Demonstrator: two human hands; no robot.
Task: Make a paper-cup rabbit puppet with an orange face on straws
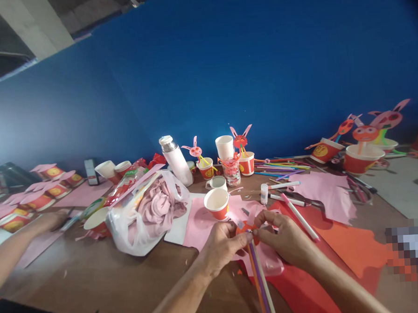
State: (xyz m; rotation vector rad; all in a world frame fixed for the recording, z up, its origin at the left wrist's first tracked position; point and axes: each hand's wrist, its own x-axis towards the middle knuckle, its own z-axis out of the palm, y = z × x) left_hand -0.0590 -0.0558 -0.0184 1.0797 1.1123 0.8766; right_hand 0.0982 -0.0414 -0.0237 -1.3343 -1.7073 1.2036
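Note:
An orange paper rabbit head with pink ears is held between both hands over the table. My left hand is closed, its thumb and fingers pinching the head's left side. My right hand pinches the right edge, thumb against fingertips. Below the head hang long thin stems in orange, purple and whitish, resembling pipe cleaners; their upper ends are partly covered by the left thumb. Just behind the hands stands a red-and-white paper cup. Under them lies pink paper.
Red paper, orange paper and a pink-capped marker lie at right. A plastic bag and a thermos stand left of centre. Finished rabbit cups line the blue wall. Another person's arm reaches in at left.

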